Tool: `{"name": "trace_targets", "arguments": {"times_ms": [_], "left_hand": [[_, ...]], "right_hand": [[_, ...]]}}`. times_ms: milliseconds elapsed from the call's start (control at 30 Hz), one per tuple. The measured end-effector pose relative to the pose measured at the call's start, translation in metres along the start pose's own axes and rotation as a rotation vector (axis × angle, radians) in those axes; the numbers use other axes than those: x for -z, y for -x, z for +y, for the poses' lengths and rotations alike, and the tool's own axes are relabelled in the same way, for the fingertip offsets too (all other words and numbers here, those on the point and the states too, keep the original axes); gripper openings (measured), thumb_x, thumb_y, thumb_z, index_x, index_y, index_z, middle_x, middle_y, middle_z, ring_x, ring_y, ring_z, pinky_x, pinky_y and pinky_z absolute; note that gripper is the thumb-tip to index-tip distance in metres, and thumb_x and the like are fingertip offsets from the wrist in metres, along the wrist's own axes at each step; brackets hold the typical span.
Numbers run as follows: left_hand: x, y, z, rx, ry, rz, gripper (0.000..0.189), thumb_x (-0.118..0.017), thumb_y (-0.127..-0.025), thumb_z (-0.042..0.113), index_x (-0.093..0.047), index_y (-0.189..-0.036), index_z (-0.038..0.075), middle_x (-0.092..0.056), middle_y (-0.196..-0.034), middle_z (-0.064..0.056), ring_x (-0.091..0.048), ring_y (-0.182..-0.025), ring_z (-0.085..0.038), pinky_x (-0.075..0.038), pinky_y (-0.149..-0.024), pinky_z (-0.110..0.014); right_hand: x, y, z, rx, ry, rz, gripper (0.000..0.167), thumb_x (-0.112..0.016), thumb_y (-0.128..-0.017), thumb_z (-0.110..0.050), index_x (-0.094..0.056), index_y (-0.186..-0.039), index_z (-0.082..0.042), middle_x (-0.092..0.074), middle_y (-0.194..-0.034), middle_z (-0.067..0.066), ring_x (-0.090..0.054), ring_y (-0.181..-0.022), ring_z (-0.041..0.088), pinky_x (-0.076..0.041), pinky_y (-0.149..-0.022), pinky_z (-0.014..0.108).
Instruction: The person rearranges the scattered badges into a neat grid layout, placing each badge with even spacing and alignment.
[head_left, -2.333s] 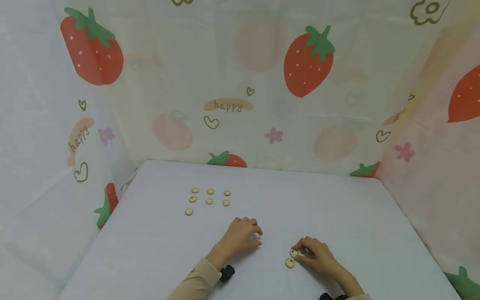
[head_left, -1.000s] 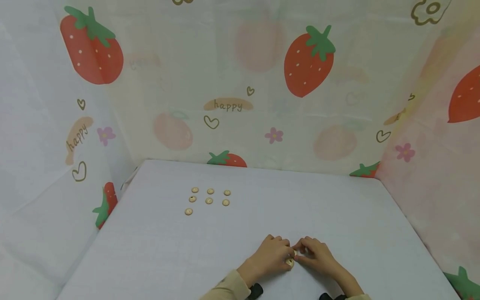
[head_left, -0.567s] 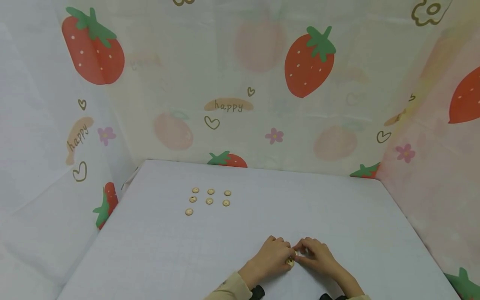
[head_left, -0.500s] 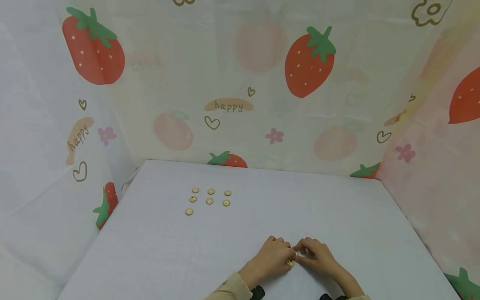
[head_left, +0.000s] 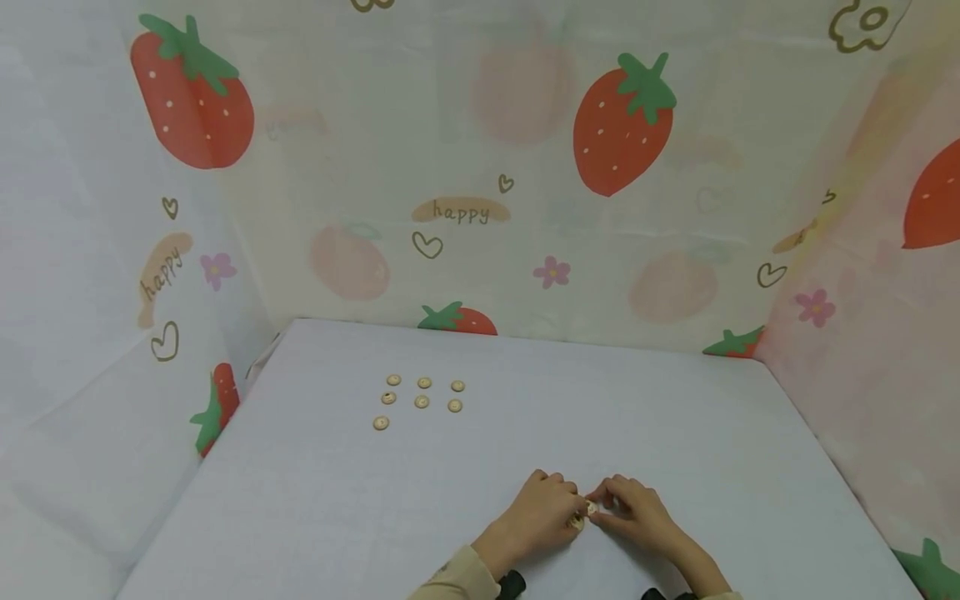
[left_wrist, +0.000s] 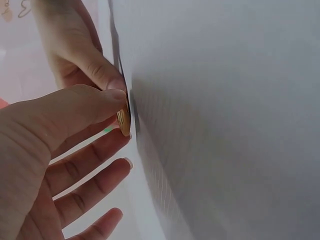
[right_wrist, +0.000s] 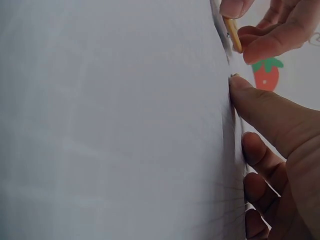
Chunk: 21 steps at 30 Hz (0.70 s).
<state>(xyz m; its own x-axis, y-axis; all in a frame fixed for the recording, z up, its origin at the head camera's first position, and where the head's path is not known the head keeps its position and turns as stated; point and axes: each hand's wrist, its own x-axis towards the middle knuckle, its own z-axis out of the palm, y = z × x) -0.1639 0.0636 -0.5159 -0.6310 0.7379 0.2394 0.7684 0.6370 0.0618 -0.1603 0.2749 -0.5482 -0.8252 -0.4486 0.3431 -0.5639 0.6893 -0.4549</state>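
Observation:
In the head view, my left hand (head_left: 542, 510) is low over the table, just left of my right hand. It pinches a small round tan disc (head_left: 576, 522) between thumb and fingers; the left wrist view shows this disc (left_wrist: 123, 121) tilted on edge close to the white surface. My right hand (head_left: 636, 515) rests on the table with thumb and index finger around a second tan disc (head_left: 592, 507), which the fingers partly cover. In the right wrist view that second disc is hidden behind my right thumb (right_wrist: 260, 102), while the left hand's disc (right_wrist: 233, 35) shows above.
Several similar tan discs lie in loose rows at the table's back left, among them a front one (head_left: 381, 423) and a right one (head_left: 455, 406). The white table (head_left: 712, 433) is enclosed by strawberry-print curtains (head_left: 480, 275) at the back and sides.
My left hand came from the table's middle rightward to the discs and now pinches the nearer one, shifted slightly left in the last half second. My right hand has stayed in place.

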Motion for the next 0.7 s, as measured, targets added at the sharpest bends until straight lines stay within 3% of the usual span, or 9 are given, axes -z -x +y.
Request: {"name": "trace_targets", "arguments": {"times_ms": [400,700], "left_hand": [[0.006,0.007,-0.027,0.082,0.011,0.021,0.012,-0.069,-0.079,0.029,-0.072,-0.091,0.029,-0.064,-0.086,0.013,-0.056,-0.081,-0.007,-0.042,-0.077,-0.029],[0.012,0.022,-0.051,0.128,-0.002,0.031,0.011,-0.069,-0.079,0.025,-0.072,-0.089,0.027,-0.064,-0.084,0.012,-0.055,-0.077,-0.008,-0.043,-0.078,-0.032]], "right_hand": [[0.0,0.0,0.0,0.032,-0.011,0.02,0.018,-0.073,-0.077,-0.025,-0.061,-0.091,-0.024,-0.054,-0.078,-0.015,-0.041,-0.068,-0.001,-0.033,-0.058,0.018],[0.0,0.0,0.001,-0.025,0.015,-0.02,0.017,-0.072,-0.079,-0.03,-0.061,-0.092,-0.027,-0.052,-0.079,-0.018,-0.04,-0.07,-0.002,-0.033,-0.061,0.019]]}}
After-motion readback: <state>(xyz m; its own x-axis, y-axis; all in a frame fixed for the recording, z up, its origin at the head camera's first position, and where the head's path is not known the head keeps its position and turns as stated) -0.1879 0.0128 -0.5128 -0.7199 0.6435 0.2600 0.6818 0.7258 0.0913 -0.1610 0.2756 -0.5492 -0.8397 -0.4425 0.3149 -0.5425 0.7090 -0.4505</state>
